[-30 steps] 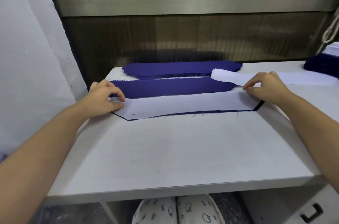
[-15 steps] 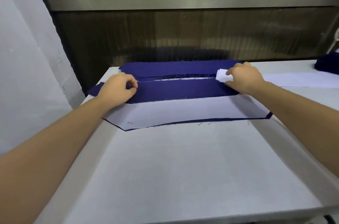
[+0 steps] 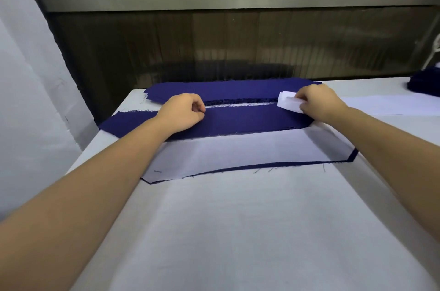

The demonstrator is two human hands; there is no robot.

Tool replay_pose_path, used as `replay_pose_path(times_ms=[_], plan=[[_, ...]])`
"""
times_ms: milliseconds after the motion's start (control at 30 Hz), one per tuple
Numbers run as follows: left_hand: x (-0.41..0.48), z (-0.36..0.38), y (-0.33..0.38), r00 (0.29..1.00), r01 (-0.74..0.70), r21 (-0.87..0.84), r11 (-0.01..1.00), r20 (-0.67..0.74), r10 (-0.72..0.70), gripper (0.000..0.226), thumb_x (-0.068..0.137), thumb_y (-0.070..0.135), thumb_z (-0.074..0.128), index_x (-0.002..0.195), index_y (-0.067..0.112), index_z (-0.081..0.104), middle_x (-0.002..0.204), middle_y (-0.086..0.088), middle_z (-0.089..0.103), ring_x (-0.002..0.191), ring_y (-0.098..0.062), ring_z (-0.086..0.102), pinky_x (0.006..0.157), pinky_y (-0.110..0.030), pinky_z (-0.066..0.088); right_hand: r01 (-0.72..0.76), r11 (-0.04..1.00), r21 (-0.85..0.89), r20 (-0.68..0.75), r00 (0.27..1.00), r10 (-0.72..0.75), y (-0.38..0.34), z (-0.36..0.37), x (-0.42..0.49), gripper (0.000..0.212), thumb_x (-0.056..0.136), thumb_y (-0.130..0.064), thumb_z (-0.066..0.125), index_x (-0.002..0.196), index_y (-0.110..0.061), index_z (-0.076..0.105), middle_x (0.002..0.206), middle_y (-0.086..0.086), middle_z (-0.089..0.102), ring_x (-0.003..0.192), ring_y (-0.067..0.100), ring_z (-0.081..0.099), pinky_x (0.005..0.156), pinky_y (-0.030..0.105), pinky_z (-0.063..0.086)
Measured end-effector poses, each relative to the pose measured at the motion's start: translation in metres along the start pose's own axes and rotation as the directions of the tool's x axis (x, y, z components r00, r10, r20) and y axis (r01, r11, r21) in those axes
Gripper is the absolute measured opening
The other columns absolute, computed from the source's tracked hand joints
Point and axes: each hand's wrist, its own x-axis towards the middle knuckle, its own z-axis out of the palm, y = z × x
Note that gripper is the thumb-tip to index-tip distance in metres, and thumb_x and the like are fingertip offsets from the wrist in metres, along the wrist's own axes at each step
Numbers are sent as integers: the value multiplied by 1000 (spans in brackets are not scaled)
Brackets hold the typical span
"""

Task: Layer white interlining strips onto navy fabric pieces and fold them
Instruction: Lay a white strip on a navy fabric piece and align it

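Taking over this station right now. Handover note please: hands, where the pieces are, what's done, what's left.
Left hand pinches the far edge of the navy flap.
Right hand: fingers curled on the end of the white strips, right of the flap.
White interlining lies on the navy piece, whose border shows along the near edge; the flap covers the far part.
Navy stack lies behind.
Done: layered, fold begun.
Left: likely finish this fold, then the remaining pieces.

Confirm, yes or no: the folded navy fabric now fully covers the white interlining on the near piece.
No, a broad band of white interlining still lies bare in front of the folded-over navy fabric.
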Motion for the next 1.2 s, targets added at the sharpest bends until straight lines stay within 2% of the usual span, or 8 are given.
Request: replay_pose_path(times_ms=[133,333,533,767,1000,1067,1133,1200], plan=[[1,3,7,999,-6,-21,1000,39,7,10,89,17,61,98,21,62,94,4,59,88,-13,56,76,-28,47,-126,962,244,-81,985,149,3,-3,2,17,89,-12,60,91,1,72,96,17,69,91,32,60,72,32,42],[-1,8,14,998,-24,-36,999,49,26,11,90,17,60,100,20,61,94,4,59,86,-12,55,74,-26,46,-211,867,451,-138,943,302,4,-2,1,16,90,-18,62,93,-6,73,98,11,70,91,27,60,78,35,46],[-5,9,27,994,-65,-136,989,82,77,13,91,20,60,103,23,59,90,9,58,81,-5,55,68,-17,45,-123,900,418,-245,939,242,-14,-5,-3,9,86,-20,68,80,-12,68,84,5,67,76,19,56,66,30,40],[-13,11,38,986,-84,-199,976,127,111,23,91,22,60,114,23,54,86,14,58,80,-4,57,64,-13,42,-73,890,450,-197,964,179,-43,-10,-6,17,88,-23,65,92,-10,75,89,5,70,79,18,59,69,30,45],[-18,12,42,982,-165,-324,932,38,187,60,93,15,57,144,30,29,92,9,67,90,-2,61,76,-9,41,202,897,394,-196,972,-133,-95,-11,-29,16,89,-25,63,97,-16,74,91,-1,70,81,11,59,73,27,47],[-20,10,44,975,-212,-307,928,5,224,46,93,13,56,137,24,43,93,8,68,91,-3,62,81,-12,43,241,902,359,-194,964,-181,-104,-10,-34,17,89,-29,64,95,-17,73,88,-3,67,81,13,58,72,29,47],[-21,8,46,967,-250,-258,933,-26,252,25,93,12,56,116,15,63,93,7,68,91,-6,62,84,-18,45,246,909,336,-179,964,-195,-110,-10,-39,21,87,-36,64,93,-18,72,87,-2,66,83,16,60,74,33,51],[-22,7,46,969,-246,-266,932,-51,242,18,92,13,57,104,15,70,91,6,69,88,-4,61,80,-15,44,243,914,326,-167,966,-198,-112,-11,-42,26,86,-42,63,92,-18,71,88,0,66,83,17,60,74,36,52]])
